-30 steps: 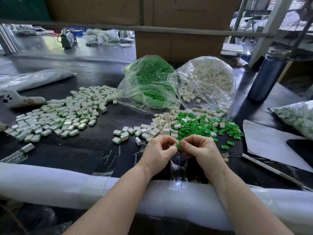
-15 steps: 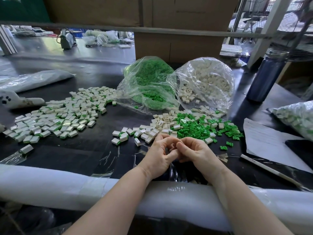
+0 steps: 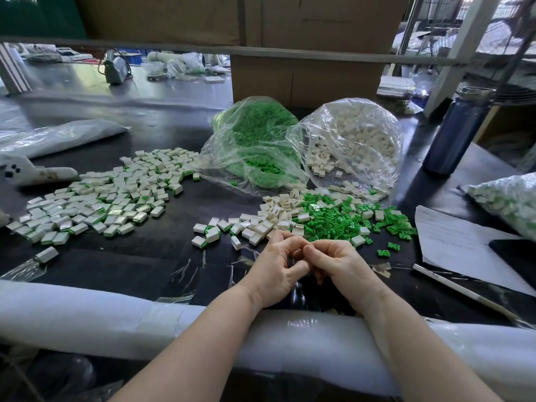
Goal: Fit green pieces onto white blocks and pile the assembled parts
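My left hand (image 3: 274, 271) and my right hand (image 3: 340, 264) meet fingertip to fingertip just above the table's near edge, fingers curled round a small part that they hide. Right behind them lie loose white blocks (image 3: 278, 211) and a heap of loose green pieces (image 3: 333, 221). A few assembled parts (image 3: 211, 232) lie to the left of my hands. The large pile of assembled white-and-green parts (image 3: 110, 195) spreads over the left of the table.
An open bag of green pieces (image 3: 255, 140) and an open bag of white blocks (image 3: 356, 140) lie behind the heaps. At the right are a dark bottle (image 3: 452, 134), a paper sheet (image 3: 455, 242), a thin white rod (image 3: 458, 288) and another filled bag (image 3: 510, 198). A padded white roll (image 3: 87, 314) lines the near edge.
My hands have drawn slightly toward me and closed tighter together. The green piece that showed between my fingertips a second ago is now hidden.
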Demonstrator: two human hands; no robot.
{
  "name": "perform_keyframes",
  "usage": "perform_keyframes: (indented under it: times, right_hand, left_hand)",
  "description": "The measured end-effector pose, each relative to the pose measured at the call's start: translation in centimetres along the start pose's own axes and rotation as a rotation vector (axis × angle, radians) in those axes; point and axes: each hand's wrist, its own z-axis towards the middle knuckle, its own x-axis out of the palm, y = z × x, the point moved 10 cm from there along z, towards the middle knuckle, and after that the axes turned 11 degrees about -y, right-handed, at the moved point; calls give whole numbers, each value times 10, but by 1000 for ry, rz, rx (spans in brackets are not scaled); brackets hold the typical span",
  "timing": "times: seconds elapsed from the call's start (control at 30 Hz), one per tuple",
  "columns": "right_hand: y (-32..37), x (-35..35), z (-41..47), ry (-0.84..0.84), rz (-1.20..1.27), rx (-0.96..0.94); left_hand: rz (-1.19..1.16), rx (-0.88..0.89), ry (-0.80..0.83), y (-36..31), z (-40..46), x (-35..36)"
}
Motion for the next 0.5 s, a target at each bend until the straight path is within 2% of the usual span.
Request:
perform_keyframes:
  times: [0.5]
  right_hand:
    - [-2, 1, 0, 10, 12, 12]
  left_hand:
    - [43, 25, 20, 0, 0, 4]
